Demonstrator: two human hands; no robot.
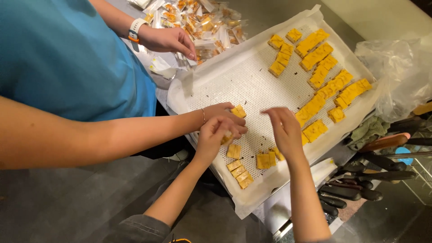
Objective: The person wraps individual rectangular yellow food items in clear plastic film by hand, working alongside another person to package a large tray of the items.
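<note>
A person's left hand (211, 137) closes its fingertips around a small yellow cake piece (226, 138) above the perforated baking mat (252, 85), while the right hand (283, 128) hovers spread and empty, fingers loosely apart, over the mat's near half. The pinched piece sits at the tips of the left fingers, mostly hidden by them; a loose piece (233, 151) lies just below that grip, a short row of pieces (240, 173) further toward the person, and another cluster (266, 160) just under the right wrist. A co-worker in a blue shirt reaches in from the left, one hand (222, 112) touching a piece (238, 111) directly above the left hand's grip, the other hand (168, 40) near a pile of wrapped sweets (198, 22). With three hands crowded over the same corner, a knock could well jar the soft piece from the light pinch or push the neat rows askew; squeezing harder would likely crumble it.
</note>
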